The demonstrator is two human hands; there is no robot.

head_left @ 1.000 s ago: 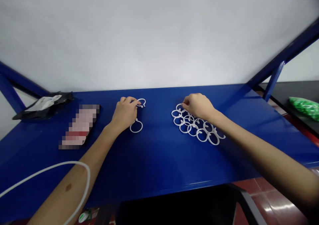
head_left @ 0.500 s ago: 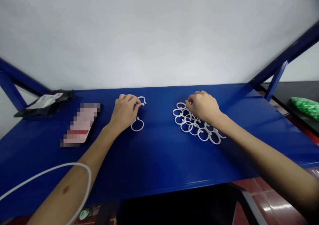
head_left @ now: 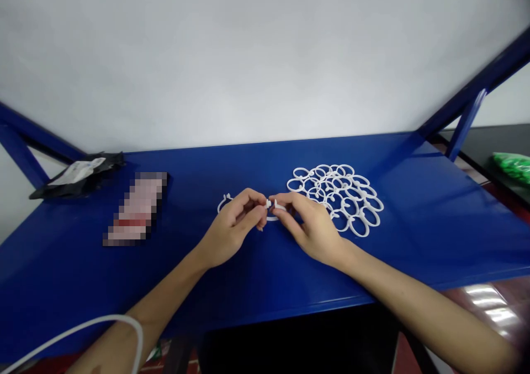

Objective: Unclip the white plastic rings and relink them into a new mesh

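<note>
My left hand (head_left: 234, 226) and my right hand (head_left: 313, 226) meet over the middle of the table, both pinched closed on a white plastic ring (head_left: 272, 218). Small knobbed ends of the ring show between my fingertips, with a gap separating them. Fingers cover much of the ring. Just behind my left hand lies another white ring (head_left: 221, 203), partly hidden, with two upturned ends. Close to my right hand, a flat cluster of white rings (head_left: 359, 228) spreads over the table, the rings overlapping one another.
On the blue table (head_left: 269, 286) a blurred-out phone (head_left: 138, 206) lies at the left, with a black plastic package (head_left: 77, 176) behind it. A white cable (head_left: 83, 325) loops over my left forearm. Blue frame bars flank the table; a green bag (head_left: 513, 167) is far right.
My left hand has moved right and nearer with a ring. My right hand has come left off the cluster to grip it too, uncovering more rings. The other ring stays on the table.
</note>
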